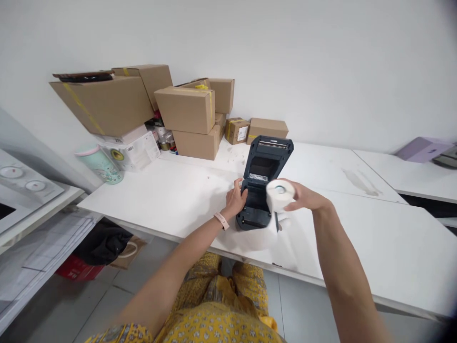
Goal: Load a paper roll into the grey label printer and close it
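A dark label printer (254, 216) stands on the white table with its lid (266, 164) raised. My left hand (235, 197) grips the printer's left side, the thumb over its edge and the fingers behind. In my right hand (303, 195) is a white roll of labels (276, 202), held at the printer's right side, its round end and core facing up toward me. A loose strip of the roll seems to hang down by the printer's front right corner, though it is blurred. The roll covers part of the open bay.
Cardboard boxes (185, 109) are stacked along the wall at the back left, with smaller boxes (267, 128) behind the printer. A mint tumbler (100, 164) leans at the left end. A microwave (24, 186) stands far left, a purple box (423, 149) far right. The table's front edge (303, 276) runs before me.
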Available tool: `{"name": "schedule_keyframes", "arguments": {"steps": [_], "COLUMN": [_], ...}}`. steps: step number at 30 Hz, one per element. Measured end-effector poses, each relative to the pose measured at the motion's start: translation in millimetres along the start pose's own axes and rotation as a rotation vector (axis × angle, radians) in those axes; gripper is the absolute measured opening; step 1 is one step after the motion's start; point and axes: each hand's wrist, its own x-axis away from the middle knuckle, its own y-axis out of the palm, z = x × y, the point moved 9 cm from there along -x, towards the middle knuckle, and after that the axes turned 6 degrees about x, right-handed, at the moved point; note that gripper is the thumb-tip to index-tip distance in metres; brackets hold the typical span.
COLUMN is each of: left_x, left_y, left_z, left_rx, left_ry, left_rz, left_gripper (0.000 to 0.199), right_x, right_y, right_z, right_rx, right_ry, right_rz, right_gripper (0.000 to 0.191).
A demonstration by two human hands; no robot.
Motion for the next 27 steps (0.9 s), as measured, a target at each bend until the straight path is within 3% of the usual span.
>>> {"name": "schedule_keyframes", "arguments": {"steps": [3, 6, 12, 15, 20, 23, 27], "left_x": [-0.4, -0.8, -0.5, -1.1, -0.3, 0.6, -0.3], "left_y": [1.5, 2.1, 1.5, 2.7, 1.6, 0.2, -0.2], "left_z": [-0.5, 1.0, 2.5, -0.6, 1.1, 2.8, 2.6], "left_rx": [-0.013, -0.036, -0.042, -0.056, -0.049, -0.044, -0.036], "left_ry": [-0.001, -0.003, 0.006, -0.017, -0.023, -0.028, -0.042], "left_rz": [0.008, 0.01, 0.023, 0.022, 0.021, 0.018, 0.025], "left_gripper": [0.042, 0.041, 0.04, 0.041, 0.041, 0.041, 0.041], "right_x": [46.7, 74.3, 64.3, 49.4, 34.0, 44.1, 105.2], "right_y": [-27.8, -41.1, -30.1, -17.3, -0.6, 8.5, 13.0], "right_z": [7.5, 39.2, 133.1, 165.0, 171.8, 167.5, 188.9], "right_rx": [-0.166, -0.164, -0.295, -0.389, -0.443, -0.48, -0.478], "right_ry": [-0.08, 0.016, 0.224, 0.29, 0.341, 0.334, 0.534], "right_rz": [0.247, 0.406, 0.435, 0.414, 0.432, 0.455, 0.79], "right_gripper": [0.082, 0.077, 0.086, 0.086, 0.084, 0.075, 0.046]}}
